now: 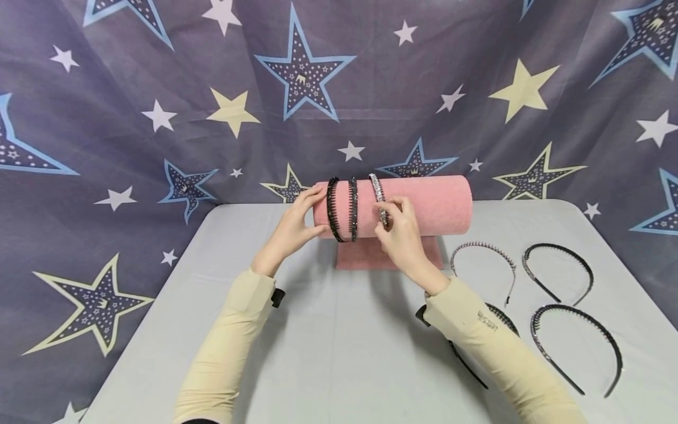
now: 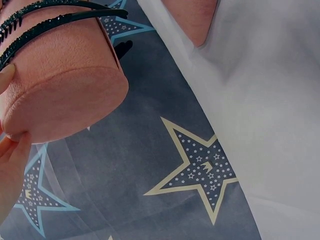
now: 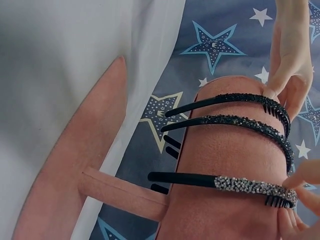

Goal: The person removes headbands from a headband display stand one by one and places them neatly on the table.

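A pink padded headband stand (image 1: 439, 203) lies across the middle of the head view, its roll horizontal. My left hand (image 1: 293, 227) holds the roll's left end between thumb and fingers. Beside it, a black beaded headband (image 1: 331, 206) and a second dark glittery headband (image 1: 354, 206) sit around the roll, apart from each other. Further right, a silver sparkly headband (image 3: 250, 185) is on the roll, pinched at its front by my right hand (image 1: 401, 235). In the right wrist view, its free tips stick out past the roll's underside.
On the white table (image 1: 328, 353), at right, lie a thin-toothed headband (image 1: 483, 244), a black headband (image 1: 561, 246) and a dark glittery headband (image 1: 582, 314). Another black headband (image 1: 505, 321) is partly hidden under my right forearm. A star-patterned curtain (image 1: 371, 129) hangs behind.
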The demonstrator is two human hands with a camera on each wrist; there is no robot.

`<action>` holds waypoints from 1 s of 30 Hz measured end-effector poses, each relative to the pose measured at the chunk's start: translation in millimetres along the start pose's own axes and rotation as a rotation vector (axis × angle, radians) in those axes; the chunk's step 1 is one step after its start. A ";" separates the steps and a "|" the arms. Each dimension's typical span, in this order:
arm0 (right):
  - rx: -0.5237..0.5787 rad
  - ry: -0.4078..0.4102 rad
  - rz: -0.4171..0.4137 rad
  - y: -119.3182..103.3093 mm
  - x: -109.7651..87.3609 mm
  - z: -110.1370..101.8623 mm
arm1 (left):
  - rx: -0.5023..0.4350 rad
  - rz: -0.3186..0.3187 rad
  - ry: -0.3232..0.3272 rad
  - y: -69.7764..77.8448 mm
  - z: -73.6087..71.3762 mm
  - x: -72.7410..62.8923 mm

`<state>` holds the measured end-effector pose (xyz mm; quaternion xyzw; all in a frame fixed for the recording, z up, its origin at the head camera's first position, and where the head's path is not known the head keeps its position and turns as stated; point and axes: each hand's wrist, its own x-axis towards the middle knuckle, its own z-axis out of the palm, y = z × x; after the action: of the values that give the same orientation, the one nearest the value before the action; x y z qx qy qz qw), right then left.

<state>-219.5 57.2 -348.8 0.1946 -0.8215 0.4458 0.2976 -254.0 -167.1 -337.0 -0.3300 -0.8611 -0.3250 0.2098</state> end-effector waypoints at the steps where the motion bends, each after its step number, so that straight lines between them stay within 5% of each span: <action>1: 0.003 0.002 0.003 0.3 -0.1 -0.4 | 0.000 -0.001 -0.001 -0.2 0.1 0.0; 30: 0.054 0.040 0.034 8.1 5.0 -15.3 | -0.017 -0.005 -0.008 -1.8 0.3 0.2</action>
<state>-223.1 74.1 -344.0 0.1796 -0.8062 0.4768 0.3007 -255.4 -167.8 -337.9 -0.3310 -0.8599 -0.3316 0.2026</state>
